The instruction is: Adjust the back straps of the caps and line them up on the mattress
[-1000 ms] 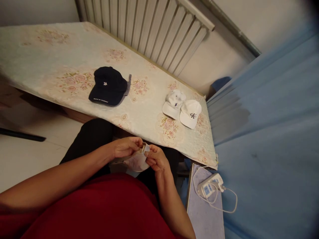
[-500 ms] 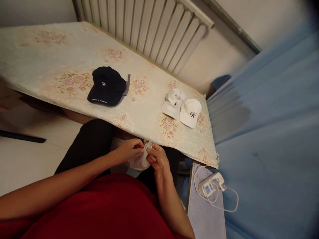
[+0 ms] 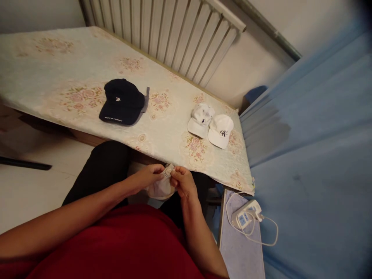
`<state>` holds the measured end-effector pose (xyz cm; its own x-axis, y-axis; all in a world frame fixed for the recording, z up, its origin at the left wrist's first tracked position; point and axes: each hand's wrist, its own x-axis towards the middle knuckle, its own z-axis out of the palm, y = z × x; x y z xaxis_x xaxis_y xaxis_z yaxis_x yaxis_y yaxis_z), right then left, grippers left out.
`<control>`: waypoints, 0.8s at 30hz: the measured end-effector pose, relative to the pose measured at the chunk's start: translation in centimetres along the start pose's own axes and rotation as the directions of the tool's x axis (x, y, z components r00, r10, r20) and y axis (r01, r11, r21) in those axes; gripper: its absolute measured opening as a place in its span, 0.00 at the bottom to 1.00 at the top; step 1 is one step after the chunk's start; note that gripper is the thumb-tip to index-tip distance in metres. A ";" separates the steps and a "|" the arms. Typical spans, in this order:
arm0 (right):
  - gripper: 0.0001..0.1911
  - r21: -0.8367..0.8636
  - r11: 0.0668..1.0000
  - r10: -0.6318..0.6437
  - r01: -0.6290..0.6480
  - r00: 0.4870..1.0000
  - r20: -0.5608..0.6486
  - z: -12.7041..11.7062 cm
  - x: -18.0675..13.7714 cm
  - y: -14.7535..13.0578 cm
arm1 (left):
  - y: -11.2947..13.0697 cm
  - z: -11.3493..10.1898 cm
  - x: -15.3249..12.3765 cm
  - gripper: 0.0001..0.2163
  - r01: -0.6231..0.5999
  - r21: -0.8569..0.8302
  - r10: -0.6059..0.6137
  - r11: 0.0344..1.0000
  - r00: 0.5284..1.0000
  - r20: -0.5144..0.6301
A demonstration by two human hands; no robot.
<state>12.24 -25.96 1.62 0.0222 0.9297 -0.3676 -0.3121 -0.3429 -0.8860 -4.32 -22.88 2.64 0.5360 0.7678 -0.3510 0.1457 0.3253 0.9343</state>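
A pale beige cap (image 3: 161, 189) hangs over my lap, its strap and metal buckle (image 3: 167, 173) uppermost. My left hand (image 3: 151, 175) pinches the strap on one side of the buckle. On the other side my right hand (image 3: 183, 180) grips it between thumb and fingers. Most of the cap's crown sits below my hands, partly hidden by them. Beyond, on the bed, lie a dark navy cap (image 3: 122, 101) with a white logo and two white caps, one with a small dark emblem (image 3: 201, 119) and one with black letters (image 3: 221, 131).
The bed's floral sheet (image 3: 162, 135) spreads in front of my knees. A radiator (image 3: 168, 35) stands behind it. At right, a small table (image 3: 238, 252) carries a white power strip (image 3: 247, 214) with a looped cable. A blue curtain (image 3: 314, 155) hangs beside it.
My fingers have shifted on the strap, and the strap end and buckle now show more openly between my hands. The view has moved slightly; the caps on the bed lie as before.
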 end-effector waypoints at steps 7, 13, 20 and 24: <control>0.07 -0.347 0.936 -0.099 0.064 0.992 -0.082 0.9 -0.5 -1.1 | -0.1 0.2 0.4 0.19 0.059 -0.102 -0.062 0.993 0.998 -0.027; 0.01 -0.659 0.732 -0.217 0.175 0.976 0.018 -0.1 -1.1 -3.1 | 0.8 -0.2 0.4 0.18 0.083 -0.236 -0.079 0.968 0.997 0.024; 0.04 -0.765 0.563 -0.408 0.312 0.910 0.070 0.2 -2.1 -3.8 | 1.8 -0.4 0.3 0.16 0.184 -0.424 -0.083 0.887 0.966 0.244; 0.03 -0.752 0.565 -0.445 0.340 0.893 0.069 -0.4 -2.2 -4.3 | 2.9 -0.7 0.1 0.14 0.178 -0.419 -0.082 0.890 0.968 0.238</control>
<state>13.95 -26.57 6.12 0.0936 0.9919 0.0858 0.5450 0.0211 -0.8382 -4.42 -21.49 5.26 0.7047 0.5851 -0.4014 -0.1231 0.6579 0.7430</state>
